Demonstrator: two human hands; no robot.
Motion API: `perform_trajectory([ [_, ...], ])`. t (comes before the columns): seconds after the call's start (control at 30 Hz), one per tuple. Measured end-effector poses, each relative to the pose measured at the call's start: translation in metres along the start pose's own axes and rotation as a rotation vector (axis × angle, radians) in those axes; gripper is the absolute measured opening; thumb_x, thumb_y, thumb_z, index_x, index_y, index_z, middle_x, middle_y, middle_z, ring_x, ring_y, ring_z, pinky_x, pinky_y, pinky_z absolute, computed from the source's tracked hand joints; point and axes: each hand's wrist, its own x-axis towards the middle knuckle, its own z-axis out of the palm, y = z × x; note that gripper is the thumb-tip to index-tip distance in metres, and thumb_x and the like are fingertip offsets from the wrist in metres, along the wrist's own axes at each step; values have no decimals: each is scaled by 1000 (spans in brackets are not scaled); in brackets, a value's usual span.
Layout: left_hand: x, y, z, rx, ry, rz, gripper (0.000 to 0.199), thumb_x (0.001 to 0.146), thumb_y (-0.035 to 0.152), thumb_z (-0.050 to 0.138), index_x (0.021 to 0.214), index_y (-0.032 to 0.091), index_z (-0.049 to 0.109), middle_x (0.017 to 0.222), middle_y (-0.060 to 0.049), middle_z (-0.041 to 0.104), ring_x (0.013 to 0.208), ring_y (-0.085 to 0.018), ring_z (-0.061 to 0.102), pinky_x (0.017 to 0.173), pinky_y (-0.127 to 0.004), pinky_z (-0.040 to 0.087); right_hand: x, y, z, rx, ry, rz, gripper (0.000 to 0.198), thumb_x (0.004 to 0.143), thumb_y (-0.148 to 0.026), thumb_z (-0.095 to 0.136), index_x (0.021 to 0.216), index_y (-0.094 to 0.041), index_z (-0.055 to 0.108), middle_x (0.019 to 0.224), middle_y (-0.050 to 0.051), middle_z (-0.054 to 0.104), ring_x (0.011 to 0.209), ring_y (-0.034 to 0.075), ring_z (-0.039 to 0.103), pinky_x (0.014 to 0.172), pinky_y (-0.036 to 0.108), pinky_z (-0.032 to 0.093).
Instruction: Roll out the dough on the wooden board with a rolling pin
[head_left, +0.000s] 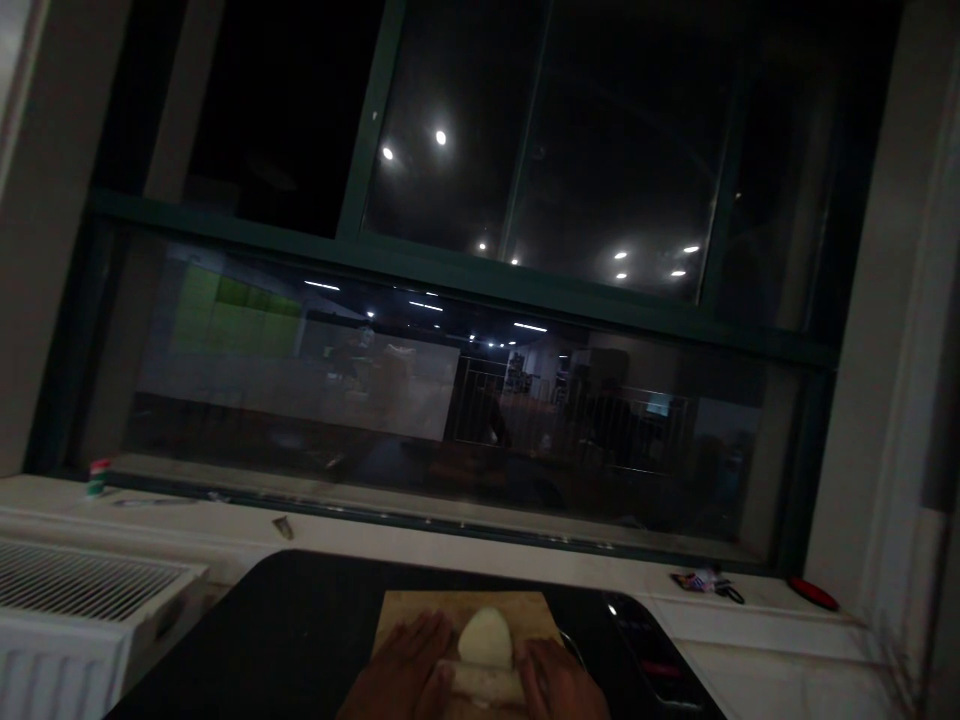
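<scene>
On a wooden board [401, 604] near the bottom of the head view lies a flat, pale oval of dough [484, 636]. Just on my side of it, a light wooden rolling pin [487, 684] runs crosswise, its near edge touching or overlapping the dough. My left hand [409, 665] presses on the pin's left end, fingers stretched forward over the board and thumb beside the pin. At the right end, my right hand [559, 680] is bent over the pin. Both palms and the pin's ends are hidden, and the picture is dim.
The board rests on a black tabletop [300, 630]; a dark glossy panel or device [652, 650] lies at its right. A white radiator [82, 620] stands left. Along the windowsill [247, 525] are a small red-capped container [97, 478], a wrapper [705, 580] and a red oval object [813, 593].
</scene>
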Motion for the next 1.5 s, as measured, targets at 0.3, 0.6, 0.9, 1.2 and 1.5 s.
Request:
perform_trajectory([
  [0.3, 54, -3, -5, 212, -42, -180, 52, 86, 31, 46, 136, 17, 52, 144, -15, 46, 135, -36, 36, 109, -61, 25, 78, -17, -27, -155, -125, 44, 39, 97, -34, 32, 89, -23, 69, 85, 7, 72, 84, 22, 69, 70, 29, 47],
  [0.6, 77, -23, 8, 214, 76, -198, 42, 97, 24, 26, 106, 20, 67, 116, -13, 66, 110, -29, 59, 93, -46, 43, 90, 26, 30, -34, -231, -133, 23, 89, -28, 47, 87, -26, 70, 91, 3, 73, 89, 18, 67, 81, 26, 45],
  [0.9, 102, -48, 16, 206, 20, -212, 37, 95, 21, 32, 110, 18, 65, 114, -14, 67, 108, -27, 60, 93, -40, 44, 117, 37, 67, -128, -255, -162, 36, 76, -6, 49, 100, -24, 70, 100, 6, 72, 93, 20, 67, 80, 28, 48],
  [1.2, 81, -27, 9, 145, 116, -220, 42, 96, 28, 30, 121, 19, 63, 124, -12, 63, 117, -28, 56, 98, -45, 42, 77, 40, 66, -139, -189, -163, 36, 85, -15, 45, 111, -23, 68, 119, 9, 66, 114, 26, 60, 98, 41, 45],
  [1.5, 51, -21, 17, 230, 189, -16, 44, 97, 30, 34, 133, 21, 56, 137, -7, 55, 126, -29, 50, 103, -42, 46, 42, 51, 89, -108, 106, -238, 38, 94, -30, 36, 104, -24, 72, 109, 4, 71, 103, 21, 66, 91, 30, 52],
])
